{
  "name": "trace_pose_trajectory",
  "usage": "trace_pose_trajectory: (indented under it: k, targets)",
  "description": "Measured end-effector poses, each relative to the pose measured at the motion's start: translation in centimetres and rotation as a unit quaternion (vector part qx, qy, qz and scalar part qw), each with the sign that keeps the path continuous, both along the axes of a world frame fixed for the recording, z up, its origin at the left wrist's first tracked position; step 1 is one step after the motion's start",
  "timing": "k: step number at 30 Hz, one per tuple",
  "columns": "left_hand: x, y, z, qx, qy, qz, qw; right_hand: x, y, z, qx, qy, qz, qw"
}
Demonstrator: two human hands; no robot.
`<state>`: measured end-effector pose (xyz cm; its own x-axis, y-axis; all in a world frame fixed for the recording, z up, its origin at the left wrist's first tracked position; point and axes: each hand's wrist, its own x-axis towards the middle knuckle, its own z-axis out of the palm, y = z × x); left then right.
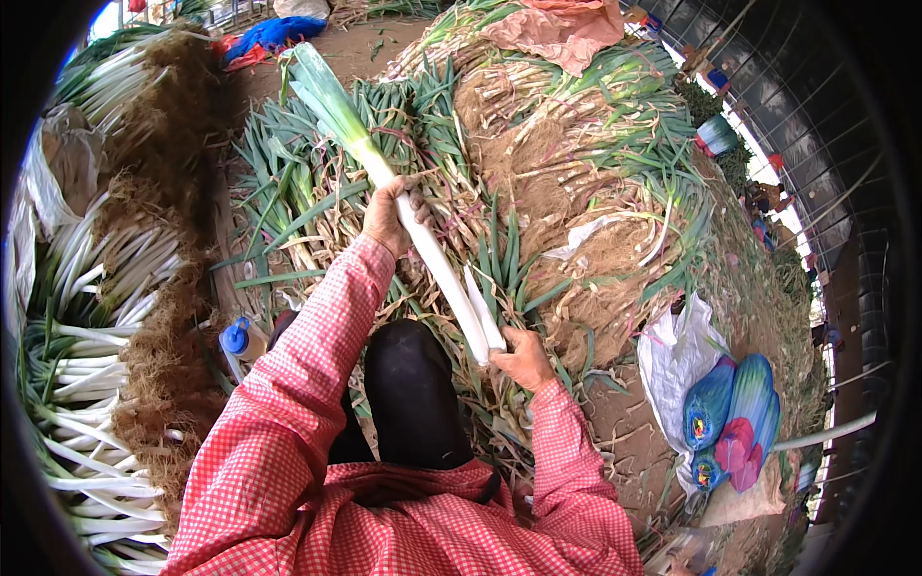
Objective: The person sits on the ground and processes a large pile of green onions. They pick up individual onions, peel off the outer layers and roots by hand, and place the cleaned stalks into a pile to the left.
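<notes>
My left hand [395, 216] is closed around the pale shaft of a large leek [432, 255], whose green leaves point up and away to the left. At the leek's lower end, my right hand [524, 358] pinches a white outer layer [482, 306] that stands apart from the shaft. The roots of this leek do not show. Cut-off or loose green leaves and dry peelings [425, 281] lie below the leek, in front of my knees. Beyond them is a pile of unpeeled leeks [576, 165] with brown roots.
Rows of white, peeled-looking leeks [94, 374] with roots line the left side. A bottle with a blue lid [236, 335] stands by my left leg. At right lie a white plastic sack [677, 360] and wrapped blue-green bundles [749, 410]. A pinkish sack [562, 32] covers part of the far pile.
</notes>
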<state>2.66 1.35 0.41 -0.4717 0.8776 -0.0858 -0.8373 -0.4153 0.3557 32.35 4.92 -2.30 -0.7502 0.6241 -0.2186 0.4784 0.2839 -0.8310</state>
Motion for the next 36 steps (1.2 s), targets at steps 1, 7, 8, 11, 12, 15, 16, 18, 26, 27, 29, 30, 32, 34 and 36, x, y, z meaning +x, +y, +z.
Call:
trace_pose_trajectory:
  k: [1,7,8,11,12,15,16,18,26,27,29,30,32,34,36]
  targets:
    - [0.0,0.0,0.0,0.013,0.009,-0.009,1.000,-0.2,-0.2,-0.2,0.042,-0.004,0.002,0.999]
    - [0.1,-0.2,0.7,0.101,0.005,-0.062,0.993,1.1,-0.1,-1.1,-0.117,0.076,-0.053,0.989]
    - [-0.1,-0.3,0.8,0.109,0.010,-0.066,0.992,1.4,0.0,-1.0,-0.187,0.116,-0.039,0.975]
    - [-0.4,-0.5,0.6,0.144,0.006,-0.083,0.986,1.5,-0.1,0.8,-0.308,0.158,0.005,0.938]
    - [-0.2,-0.4,0.7,0.159,0.004,-0.092,0.983,1.5,0.1,0.5,-0.294,0.153,0.019,0.943]
    - [0.0,-0.2,0.7,0.204,0.000,-0.107,0.973,1.5,0.0,0.5,-0.277,0.161,0.026,0.947]
    - [-0.1,-0.2,0.6,0.218,-0.001,-0.109,0.970,1.5,-0.3,0.7,-0.282,0.169,0.007,0.944]
    - [0.0,0.0,0.7,0.236,-0.010,-0.118,0.965,1.8,-0.5,0.1,-0.294,0.183,-0.027,0.938]
    - [1.0,0.1,0.7,0.195,0.038,-0.122,0.972,3.9,0.1,-4.0,-0.251,0.058,-0.145,0.955]
    - [1.4,-0.1,0.8,0.187,0.034,-0.120,0.974,4.2,0.5,-3.3,-0.109,-0.106,-0.123,0.981]
    - [1.2,0.2,0.9,0.214,0.021,-0.132,0.968,6.4,1.3,-5.0,0.137,-0.326,-0.130,0.926]
    - [0.8,0.3,0.7,0.208,0.023,-0.128,0.969,6.8,1.0,-4.7,0.174,-0.357,-0.129,0.909]
    - [0.3,0.4,0.3,0.198,0.027,-0.121,0.972,7.7,0.6,-3.9,0.248,-0.415,-0.125,0.866]
    - [0.8,0.8,0.1,0.172,-0.002,-0.124,0.977,7.8,1.7,-2.2,0.055,-0.115,-0.111,0.986]
    - [1.2,0.9,-0.5,0.160,-0.008,-0.113,0.981,6.7,1.6,0.0,-0.086,0.086,-0.052,0.991]
